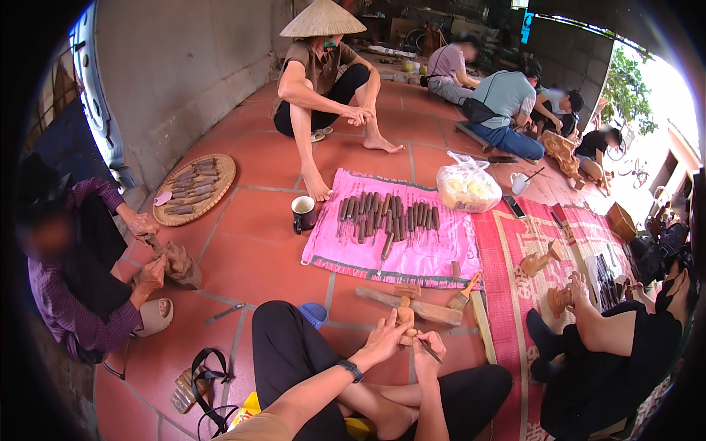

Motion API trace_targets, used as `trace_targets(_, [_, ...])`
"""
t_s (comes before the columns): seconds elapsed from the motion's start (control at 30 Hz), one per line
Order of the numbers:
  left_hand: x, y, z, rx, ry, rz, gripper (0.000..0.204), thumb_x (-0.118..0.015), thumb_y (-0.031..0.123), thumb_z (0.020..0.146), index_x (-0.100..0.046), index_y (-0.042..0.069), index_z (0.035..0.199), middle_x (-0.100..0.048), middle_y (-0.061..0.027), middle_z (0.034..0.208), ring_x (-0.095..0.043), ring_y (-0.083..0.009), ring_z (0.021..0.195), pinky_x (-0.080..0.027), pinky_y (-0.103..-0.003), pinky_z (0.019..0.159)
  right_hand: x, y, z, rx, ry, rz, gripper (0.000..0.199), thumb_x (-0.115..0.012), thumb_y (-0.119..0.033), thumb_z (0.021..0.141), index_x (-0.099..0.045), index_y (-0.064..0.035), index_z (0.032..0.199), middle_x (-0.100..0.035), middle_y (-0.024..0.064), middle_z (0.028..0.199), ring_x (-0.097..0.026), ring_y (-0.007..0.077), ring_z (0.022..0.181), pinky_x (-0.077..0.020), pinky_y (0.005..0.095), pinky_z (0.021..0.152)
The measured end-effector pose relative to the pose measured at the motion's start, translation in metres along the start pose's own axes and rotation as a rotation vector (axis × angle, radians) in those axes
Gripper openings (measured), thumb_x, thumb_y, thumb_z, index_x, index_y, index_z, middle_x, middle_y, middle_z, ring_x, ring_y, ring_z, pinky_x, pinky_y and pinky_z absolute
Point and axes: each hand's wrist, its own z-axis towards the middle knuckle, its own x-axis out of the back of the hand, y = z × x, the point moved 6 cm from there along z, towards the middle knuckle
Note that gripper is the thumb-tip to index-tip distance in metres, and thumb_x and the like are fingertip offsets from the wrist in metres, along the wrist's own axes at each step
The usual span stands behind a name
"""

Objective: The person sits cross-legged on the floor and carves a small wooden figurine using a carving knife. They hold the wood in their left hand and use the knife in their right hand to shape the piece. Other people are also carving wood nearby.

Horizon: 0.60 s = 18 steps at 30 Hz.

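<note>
My left hand is wrapped round a small carved wooden figure in front of my crossed legs. In my right hand is a slim carving tool, its end close to the lower part of the figure. The fingers partly cover the figure's base and the tool's tip. Just beyond lies a wooden mallet, and a flat brush rests by its head. A blue scrubbing brush sits beside my left knee.
Several dark-handled chisels lie on a pink cloth. Around it are a mug, a plastic bag and a phone. A woven tray holds wooden pieces. Co-workers sit left, ahead and right; a red mat adjoins my right.
</note>
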Motion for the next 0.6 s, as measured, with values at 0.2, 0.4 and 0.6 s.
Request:
trace_targets(0.2, [0.016, 0.010, 0.000, -0.001, -0.044, 0.043, 0.074, -0.081, 0.022, 0.073, -0.053, 0.029, 0.141, -0.032, -0.0267, 0.154, -0.053, -0.0462, 0.117, -0.053, -0.051, 0.094, -0.002, 0.016, -0.004, -0.261, 0.014, 0.181, 0.010, -0.071, 0.001, 0.084, -0.061, 0.0015, 0.082, -0.064, 0.0058, 0.074, -0.060, 0.0110, 0.072, -0.0481, 0.0269, 0.067])
trace_targets(0.4, [0.014, 0.008, -0.001, -0.022, -0.049, 0.105, 0.076, -0.082, 0.021, 0.071, -0.053, 0.031, 0.141, -0.031, -0.0261, 0.156, -0.053, -0.0441, 0.117, -0.052, -0.050, 0.095, -0.001, 0.025, -0.007, -0.358, -0.028, 0.204, 0.012, -0.072, 0.001, 0.083, -0.061, -0.0003, 0.081, -0.065, 0.0037, 0.076, -0.058, 0.0073, 0.072, -0.0468, 0.0249, 0.066])
trace_targets(0.6, [0.018, 0.006, -0.003, -0.009, 0.057, 0.099, 0.076, -0.081, 0.023, 0.074, -0.052, 0.035, 0.142, -0.031, -0.0268, 0.156, -0.055, -0.0439, 0.113, -0.053, -0.050, 0.093, -0.009, 0.034, -0.008, -0.272, -0.037, 0.258, 0.010, -0.072, 0.002, 0.084, -0.062, 0.0008, 0.082, -0.067, 0.0060, 0.080, -0.062, 0.0078, 0.079, -0.0492, 0.0238, 0.072])
